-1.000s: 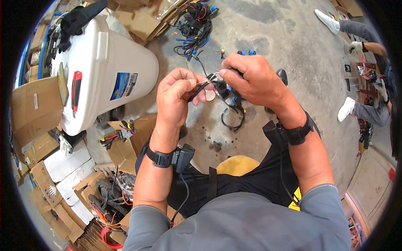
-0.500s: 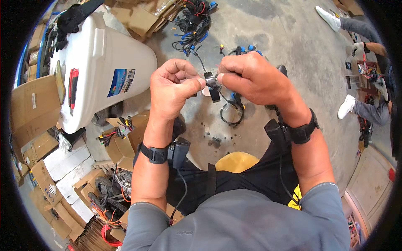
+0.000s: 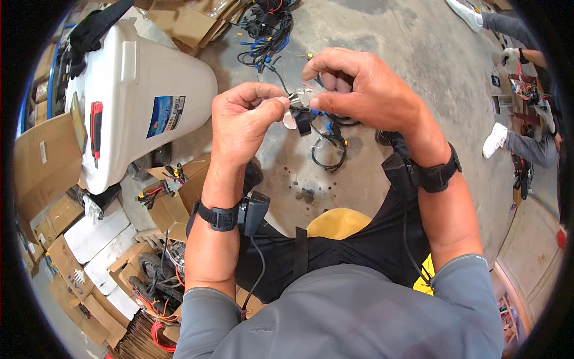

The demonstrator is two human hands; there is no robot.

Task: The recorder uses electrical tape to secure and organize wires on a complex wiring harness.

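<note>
My left hand [image 3: 239, 125] is closed, thumb and forefinger pinching a small bundle of thin pale wires [image 3: 296, 99] at the end of a black cable [image 3: 280, 76]. Below the pinch hang a flat black piece [image 3: 304, 123] and a round pale disc [image 3: 290, 121]. To the right, my right hand [image 3: 376, 90] is open, its forefinger raised away from the thumb. The right thumb tip lies close beside the wires; I cannot tell whether it touches them. On the floor behind the hands are looped black cables [image 3: 330, 157] with blue and yellow connectors.
A large white bin [image 3: 179, 78] stands on the left, a red utility knife [image 3: 96, 133] on it. Cardboard boxes [image 3: 48, 140] crowd the left side. A heap of cables [image 3: 269, 42] lies on the concrete floor ahead. At the far right, another person's gloved hand [image 3: 511, 55] and white shoe [image 3: 495, 141] show.
My right hand has opened, its forefinger lifting off the thumb and away from the work. The pale wires show more plainly now. My left hand keeps its pinch.
</note>
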